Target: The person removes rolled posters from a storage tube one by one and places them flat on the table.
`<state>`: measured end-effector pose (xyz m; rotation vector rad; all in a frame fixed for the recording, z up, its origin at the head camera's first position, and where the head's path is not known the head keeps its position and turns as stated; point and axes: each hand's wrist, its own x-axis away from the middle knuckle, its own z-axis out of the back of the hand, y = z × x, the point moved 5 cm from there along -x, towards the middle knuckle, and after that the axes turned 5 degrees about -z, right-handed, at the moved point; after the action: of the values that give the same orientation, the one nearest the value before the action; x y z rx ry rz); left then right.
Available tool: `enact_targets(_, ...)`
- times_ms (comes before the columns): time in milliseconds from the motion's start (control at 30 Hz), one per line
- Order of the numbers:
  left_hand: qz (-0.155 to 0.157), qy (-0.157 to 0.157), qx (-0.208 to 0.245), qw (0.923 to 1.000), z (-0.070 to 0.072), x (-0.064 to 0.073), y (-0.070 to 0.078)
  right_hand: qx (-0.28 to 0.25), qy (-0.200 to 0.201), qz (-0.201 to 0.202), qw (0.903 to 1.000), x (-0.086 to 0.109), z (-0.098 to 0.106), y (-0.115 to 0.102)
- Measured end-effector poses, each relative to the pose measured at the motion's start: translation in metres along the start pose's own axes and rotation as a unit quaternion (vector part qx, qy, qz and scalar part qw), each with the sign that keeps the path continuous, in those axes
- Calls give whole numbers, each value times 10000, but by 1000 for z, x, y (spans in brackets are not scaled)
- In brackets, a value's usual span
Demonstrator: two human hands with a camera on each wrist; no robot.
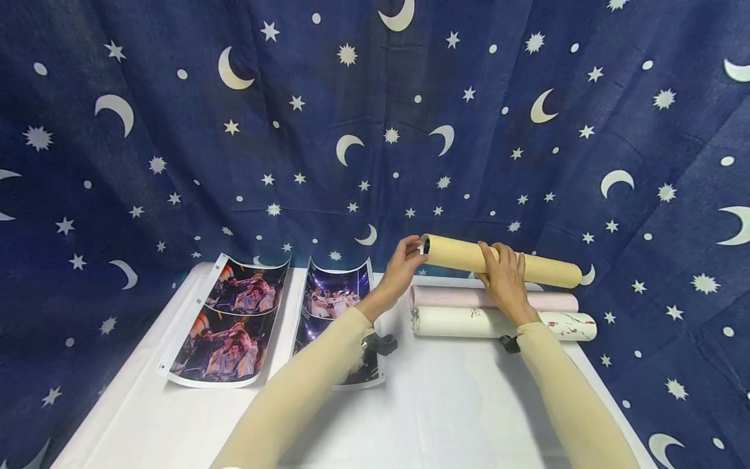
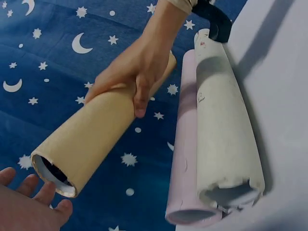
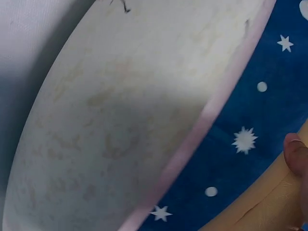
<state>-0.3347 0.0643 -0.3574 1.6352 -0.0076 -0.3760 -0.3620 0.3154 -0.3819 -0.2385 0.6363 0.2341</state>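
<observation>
A tan cardboard tube (image 1: 551,270) is lifted above two other tubes at the right rear of the table, tilted down toward its right end. My right hand (image 1: 505,280) grips it from above near its middle, and the thumb (image 3: 296,154) lies along its side in the right wrist view. At the tube's open left end is my left hand (image 1: 400,267), fingers spread and relaxed. The left fingertips (image 2: 46,192) overlap the rim in the left wrist view, where the hollow tube end shows dark inside.
A pink tube (image 1: 448,297) and a white floral-patterned tube (image 1: 451,322) lie side by side on the white-covered table (image 1: 445,397). Leftward are two curled glossy photo prints, one (image 1: 228,326) fully visible, the other (image 1: 334,286) partly behind my left sleeve. A blue star-and-moon cloth (image 1: 398,98) hangs behind.
</observation>
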Motion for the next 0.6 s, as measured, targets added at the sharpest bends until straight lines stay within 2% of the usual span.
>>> enact_targets(233,-156,39,6,9999,19,12,0,19,159,267,9995,6,13,-18)
enact_targets(367,-299,91,176,9994,23,21,0,111,298,415,9986,12,22,-28)
enact_targets(600,-452,71,84,9989,31,40,2,211,446,648,9967,22,32,-53)
